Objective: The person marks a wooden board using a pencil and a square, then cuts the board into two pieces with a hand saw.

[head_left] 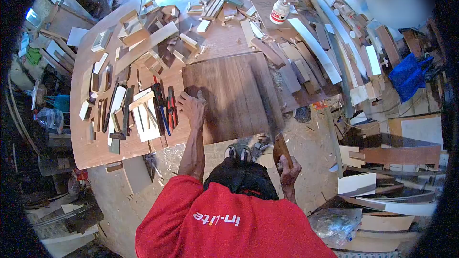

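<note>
A wood-grain board (229,100) lies at the front edge of the worktable, its near end reaching the edge. My left hand (192,107) presses on the board's left side with its fingers spread. My right hand (289,168), below the board's near right corner, is closed around a brown wooden handle-like piece (279,152). The piece's upper end points up to that corner, and what it joins on to does not show clearly. A darker strip (267,93) runs along the board's right side. Red-and-black tools (171,106) lie just left of my left hand.
Wood offcuts (165,33) and small open boxes (131,27) cover the table's far left. A white bottle (279,11) stands at the back right among long strips (315,50). Stacked boards (401,155) and a blue bag (409,76) are on the right.
</note>
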